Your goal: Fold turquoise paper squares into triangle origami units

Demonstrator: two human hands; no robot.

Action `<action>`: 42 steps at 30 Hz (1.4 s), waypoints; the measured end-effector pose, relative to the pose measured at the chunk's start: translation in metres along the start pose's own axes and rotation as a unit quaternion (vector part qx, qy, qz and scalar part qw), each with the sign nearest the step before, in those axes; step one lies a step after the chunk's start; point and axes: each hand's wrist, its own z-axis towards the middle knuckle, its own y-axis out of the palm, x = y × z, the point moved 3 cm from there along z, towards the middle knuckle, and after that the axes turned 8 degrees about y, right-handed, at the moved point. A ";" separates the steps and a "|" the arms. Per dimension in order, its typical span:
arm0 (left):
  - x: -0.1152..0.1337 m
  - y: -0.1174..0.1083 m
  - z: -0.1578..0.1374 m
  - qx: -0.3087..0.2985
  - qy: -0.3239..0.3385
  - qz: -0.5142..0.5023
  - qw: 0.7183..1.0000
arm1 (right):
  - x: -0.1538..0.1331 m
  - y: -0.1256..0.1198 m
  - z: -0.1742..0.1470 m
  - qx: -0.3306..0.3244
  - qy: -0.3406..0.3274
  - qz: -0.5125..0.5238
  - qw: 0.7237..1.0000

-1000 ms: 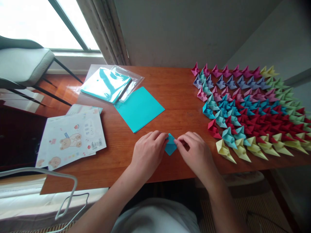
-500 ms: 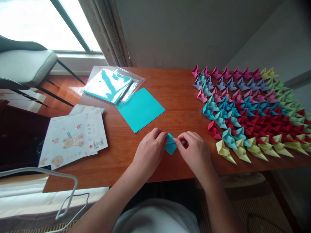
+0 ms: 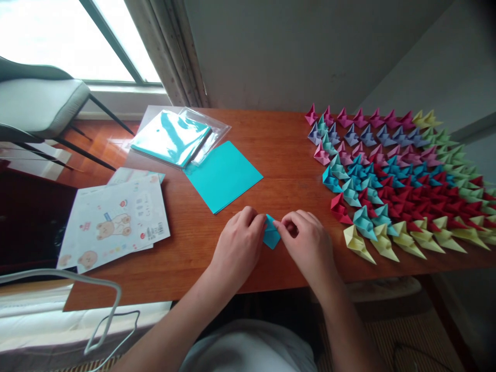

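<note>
A small piece of folded turquoise paper (image 3: 272, 236) is held just above or on the wooden table near its front edge. My left hand (image 3: 241, 243) is closed, its thumb and index finger pinching the paper's left side. From the other side, my right hand (image 3: 306, 238) pinches the paper's right edge between thumb and fingertip. The fingers partly cover the paper, so its exact folds are hard to make out. Beyond my left hand lies a stack of square turquoise sheets (image 3: 225, 178), flat on the table.
Rows of folded paper boats (image 3: 403, 196) in several colours cover the table's right side. At the left lie a clear plastic packet of turquoise paper (image 3: 170, 138) and printed bear sheets (image 3: 124, 222). A white cable (image 3: 112, 289) hangs by the table's (image 3: 186, 279) left front corner; a chair (image 3: 42, 103) stands beyond.
My right fingertips have shifted slightly left along the small folded paper. My left hand keeps its pinch, and the whole view has moved a little.
</note>
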 end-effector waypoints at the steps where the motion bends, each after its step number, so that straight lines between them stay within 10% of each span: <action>1: 0.001 0.000 -0.001 0.002 -0.001 0.021 1.000 | 0.000 0.000 0.000 -0.002 -0.003 0.001 1.000; 42: 0.004 0.000 -0.004 0.027 -0.003 0.118 0.993 | -0.013 -0.002 0.034 -0.084 -0.020 -0.059 0.994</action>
